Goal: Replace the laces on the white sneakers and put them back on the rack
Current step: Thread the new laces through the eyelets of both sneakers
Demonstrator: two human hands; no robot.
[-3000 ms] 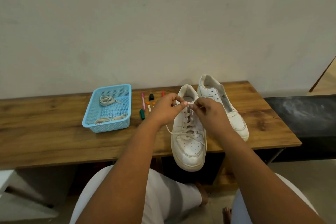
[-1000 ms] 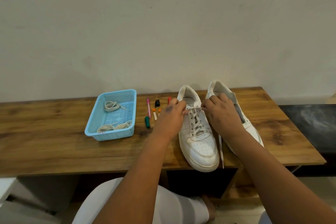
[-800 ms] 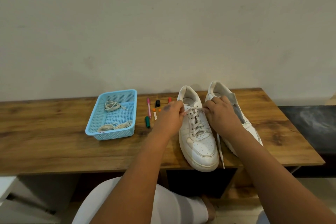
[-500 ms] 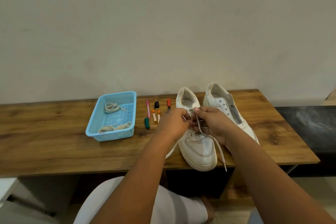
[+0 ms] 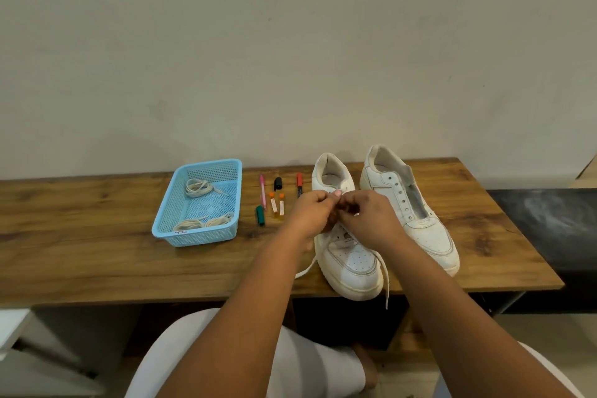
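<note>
Two white sneakers stand on the wooden table (image 5: 97, 255). The near sneaker (image 5: 350, 263) is laced, toe over the table's front edge. My left hand (image 5: 311, 215) and my right hand (image 5: 368, 220) meet above its upper eyelets, fingers curled and pinching the white lace (image 5: 385, 281). One loose lace end hangs down past the toe on the right, the other trails on the table to the left. The second sneaker (image 5: 410, 203), to the right, has bare eyelets and no lace.
A light blue basket (image 5: 168, 223) with several coiled laces sits left of the shoes. Several markers (image 5: 277, 200) lie between the basket and the near sneaker. A dark surface (image 5: 546, 220) adjoins the table on the right. My knees are below the table edge.
My hands have come together from the sides of the near sneaker to its middle, drawing both lace ends along. The lace ends now hang slack past the toe.
</note>
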